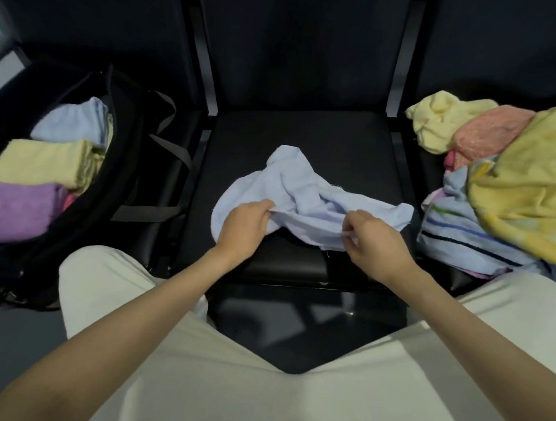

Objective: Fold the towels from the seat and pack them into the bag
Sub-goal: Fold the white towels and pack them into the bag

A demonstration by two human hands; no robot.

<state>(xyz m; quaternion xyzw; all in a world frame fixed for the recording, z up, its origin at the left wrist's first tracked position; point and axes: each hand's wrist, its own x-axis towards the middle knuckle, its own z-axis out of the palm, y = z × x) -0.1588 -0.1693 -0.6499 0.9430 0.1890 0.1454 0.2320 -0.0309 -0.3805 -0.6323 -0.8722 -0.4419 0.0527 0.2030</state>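
While I watch the head view, my left hand (243,223) and right hand (370,239) each pinch the near edge of a crumpled pale blue terry towel (306,192) lying on the black padded middle seat (300,134); the open black bag (125,157) of folded towels sits left.

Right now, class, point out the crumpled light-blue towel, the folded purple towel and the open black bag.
crumpled light-blue towel (307,186), head view, bunched middle.
folded purple towel (16,209), head view, top face.
open black bag (126,131), head view, right rim.
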